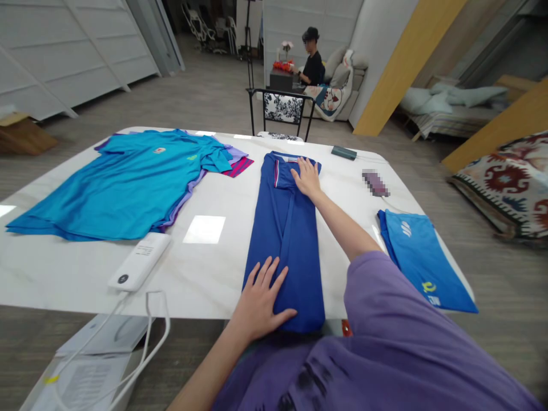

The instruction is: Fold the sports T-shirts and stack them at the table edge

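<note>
A dark blue shirt (299, 257) lies in front of me, folded into a long narrow strip whose near end reaches the table's front edge. One sleeve, with a red and white striped cuff, is folded over at its far end. My left hand (261, 299) rests on the near part with fingers spread. Farther off, my right hand (307, 178) lies flat on the far end beside that sleeve. Left of the strip, a turquoise T-shirt (137, 182) is spread over purple and pink striped garments. At right is a folded bright blue garment (422, 257).
A white power bank (141, 262) with a cable sits at the table's (205, 285) left front. A dark green case-like object (343, 152) and a pixelated phone-like object (375, 182) lie at the right. Beyond the table stands a chair (282, 108); a person (312, 63) sits farther back.
</note>
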Action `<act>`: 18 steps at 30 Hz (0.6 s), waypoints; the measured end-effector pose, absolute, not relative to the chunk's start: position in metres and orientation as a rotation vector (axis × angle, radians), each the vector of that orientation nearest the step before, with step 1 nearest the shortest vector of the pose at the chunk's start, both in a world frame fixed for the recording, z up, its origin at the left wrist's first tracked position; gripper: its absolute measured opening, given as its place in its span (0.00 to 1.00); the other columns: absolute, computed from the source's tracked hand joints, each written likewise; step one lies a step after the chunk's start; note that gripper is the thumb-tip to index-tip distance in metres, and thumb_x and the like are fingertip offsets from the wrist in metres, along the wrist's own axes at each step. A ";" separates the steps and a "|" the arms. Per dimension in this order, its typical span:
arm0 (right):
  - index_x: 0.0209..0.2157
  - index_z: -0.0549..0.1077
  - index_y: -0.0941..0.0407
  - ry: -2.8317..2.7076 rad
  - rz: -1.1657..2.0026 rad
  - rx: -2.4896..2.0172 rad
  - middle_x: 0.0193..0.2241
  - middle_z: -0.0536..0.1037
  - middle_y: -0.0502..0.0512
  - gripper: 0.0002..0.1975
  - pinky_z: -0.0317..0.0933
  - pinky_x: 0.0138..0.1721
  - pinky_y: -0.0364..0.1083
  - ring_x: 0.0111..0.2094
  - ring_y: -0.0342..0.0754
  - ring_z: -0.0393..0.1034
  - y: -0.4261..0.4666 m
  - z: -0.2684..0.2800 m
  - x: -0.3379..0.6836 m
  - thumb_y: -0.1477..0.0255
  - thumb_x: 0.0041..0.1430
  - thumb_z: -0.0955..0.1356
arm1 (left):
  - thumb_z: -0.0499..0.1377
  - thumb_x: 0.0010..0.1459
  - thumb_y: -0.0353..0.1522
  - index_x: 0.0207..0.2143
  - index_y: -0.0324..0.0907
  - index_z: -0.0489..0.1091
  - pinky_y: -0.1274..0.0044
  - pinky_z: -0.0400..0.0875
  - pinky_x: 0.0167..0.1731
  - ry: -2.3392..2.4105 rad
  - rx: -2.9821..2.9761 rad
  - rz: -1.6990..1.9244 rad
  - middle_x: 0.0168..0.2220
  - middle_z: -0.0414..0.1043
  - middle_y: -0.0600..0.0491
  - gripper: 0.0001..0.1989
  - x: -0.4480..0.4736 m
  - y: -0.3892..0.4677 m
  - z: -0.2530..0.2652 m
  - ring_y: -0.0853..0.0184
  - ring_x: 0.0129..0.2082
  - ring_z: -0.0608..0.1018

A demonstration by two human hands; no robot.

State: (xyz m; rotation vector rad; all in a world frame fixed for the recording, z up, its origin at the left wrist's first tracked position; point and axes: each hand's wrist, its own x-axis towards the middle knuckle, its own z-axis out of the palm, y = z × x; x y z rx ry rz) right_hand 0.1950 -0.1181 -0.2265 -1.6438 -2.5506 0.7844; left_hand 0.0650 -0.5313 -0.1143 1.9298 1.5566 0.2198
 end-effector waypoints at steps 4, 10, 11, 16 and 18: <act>0.73 0.73 0.55 -2.631 0.918 -1.155 0.74 0.73 0.64 0.31 0.43 0.84 0.64 0.77 0.60 0.65 -0.228 -0.164 0.260 0.51 0.84 0.60 | 0.66 0.69 0.59 0.83 0.48 0.57 0.48 0.58 0.80 1.399 1.867 0.350 0.83 0.56 0.38 0.49 0.040 -0.533 -0.090 0.42 0.84 0.59; 0.62 0.80 0.48 -2.540 0.978 -1.093 0.55 0.85 0.61 0.18 0.70 0.56 0.58 0.56 0.58 0.80 -0.439 -0.096 0.390 0.56 0.78 0.72 | 0.70 0.70 0.42 0.73 0.52 0.69 0.52 0.67 0.73 1.533 1.909 0.408 0.73 0.72 0.41 0.33 -0.002 -0.585 -0.071 0.45 0.76 0.72; 0.64 0.79 0.48 -2.562 0.941 -1.124 0.56 0.84 0.61 0.20 0.69 0.56 0.58 0.56 0.59 0.80 -0.465 -0.092 0.400 0.56 0.77 0.73 | 0.70 0.70 0.40 0.74 0.53 0.70 0.52 0.67 0.72 1.517 1.942 0.380 0.72 0.74 0.42 0.32 -0.005 -0.595 -0.074 0.45 0.75 0.73; 0.75 0.72 0.44 -2.802 0.780 -1.126 0.74 0.74 0.60 0.34 0.62 0.65 0.62 0.68 0.63 0.72 -0.521 -0.095 0.406 0.59 0.73 0.77 | 0.64 0.72 0.30 0.77 0.56 0.68 0.52 0.68 0.73 1.469 2.059 0.312 0.74 0.74 0.46 0.33 -0.007 -0.626 -0.100 0.48 0.77 0.73; 0.74 0.73 0.43 -2.833 0.723 -1.148 0.74 0.75 0.56 0.31 0.60 0.66 0.62 0.67 0.62 0.72 -0.524 -0.099 0.401 0.66 0.73 0.75 | 0.62 0.73 0.27 0.76 0.59 0.69 0.52 0.70 0.72 1.505 2.070 0.341 0.73 0.76 0.48 0.34 -0.006 -0.629 -0.107 0.51 0.76 0.74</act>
